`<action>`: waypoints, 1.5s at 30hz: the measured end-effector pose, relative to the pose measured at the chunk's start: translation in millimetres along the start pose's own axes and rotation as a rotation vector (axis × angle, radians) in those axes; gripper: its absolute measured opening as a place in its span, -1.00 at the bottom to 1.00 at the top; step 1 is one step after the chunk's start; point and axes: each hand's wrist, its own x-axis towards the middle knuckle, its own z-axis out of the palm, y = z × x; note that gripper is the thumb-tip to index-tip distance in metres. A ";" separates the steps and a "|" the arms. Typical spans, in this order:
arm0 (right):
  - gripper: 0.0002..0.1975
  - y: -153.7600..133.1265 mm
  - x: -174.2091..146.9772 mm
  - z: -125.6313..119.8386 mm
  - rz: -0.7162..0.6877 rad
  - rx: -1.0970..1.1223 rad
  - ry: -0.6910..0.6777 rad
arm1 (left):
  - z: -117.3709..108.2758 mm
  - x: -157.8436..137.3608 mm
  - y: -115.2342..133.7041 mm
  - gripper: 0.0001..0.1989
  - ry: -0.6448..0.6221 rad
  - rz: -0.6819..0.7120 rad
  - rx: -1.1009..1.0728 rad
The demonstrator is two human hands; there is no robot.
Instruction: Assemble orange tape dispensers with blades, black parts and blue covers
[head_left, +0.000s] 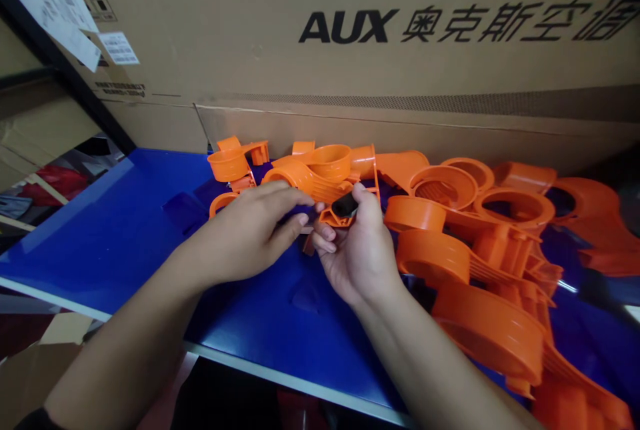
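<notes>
Pinched in right hand – small orange bracket with black insert. Left hand closed loosely, fingertips on its left edge. Just beyond and rightward, heaped orange housings – likely toppled by an elbow; insert could pop loose.

glossy blue bench, pale front edge running lower left to right. heap of orange plastic parts lies on bench, filling right half and far middle: round cup-like rings, ribbed handles, many overlapping. smaller cluster of orange parts at far centre-left, against large cardboard box behind bench. left part of bench bare blue.
</notes>
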 end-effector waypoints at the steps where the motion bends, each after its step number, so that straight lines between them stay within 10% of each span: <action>1: -0.74 0.1 0.3 -0.3 0.004 0.008 -0.001 | -0.4 -0.6 -1.7 -0.80 0.060 -0.007 -0.061; 10: -0.72 1.4 -0.7 0.7 -0.017 0.038 -0.009 | 23.2 5.2 -7.5 -0.78 0.203 -0.183 -0.753; 19: -0.71 2.3 -1.4 -0.5 -0.021 0.047 -0.032 | 23.6 9.1 -18.2 -0.77 0.251 -0.131 -0.905; 45: -0.68 3.7 -1.7 -0.5 0.029 -0.004 -0.016 | 29.0 10.1 -15.3 -0.81 0.377 0.059 -0.406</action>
